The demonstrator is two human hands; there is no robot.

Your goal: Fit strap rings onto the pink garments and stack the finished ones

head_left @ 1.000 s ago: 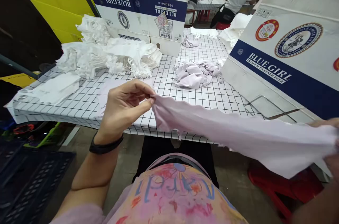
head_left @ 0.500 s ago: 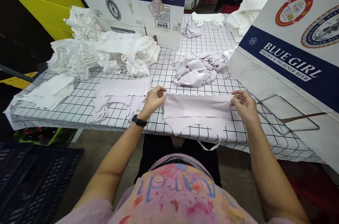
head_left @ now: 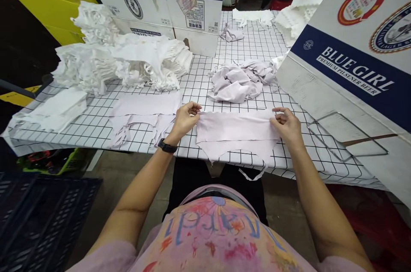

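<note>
A pale lilac strappy crop top (head_left: 237,127) lies flat at the table's front edge, its long straight band away from me. One thin strap hangs over the edge towards my lap. My left hand (head_left: 186,121) pinches the band's upper left corner between thumb and fingers. At the opposite corner, my right hand (head_left: 287,126) has thumb and fingertips closed on the fabric. To the left, beside my left hand, more lilac tops (head_left: 146,107) lie flat with straps towards me. Beyond the band sits a crumpled heap of lilac tops (head_left: 236,83).
Piles of white garments (head_left: 141,60) fill the back left, before an upside-down beer carton (head_left: 199,10). Another carton (head_left: 346,66) leans in at the right, with a bent wire frame (head_left: 349,135) by it. A dark crate (head_left: 41,216) stands on the floor at left. People are far back.
My right hand has moved slightly left, and the band's right end is a little less stretched. My left hand keeps its grip. The whole view has shifted slightly.
</note>
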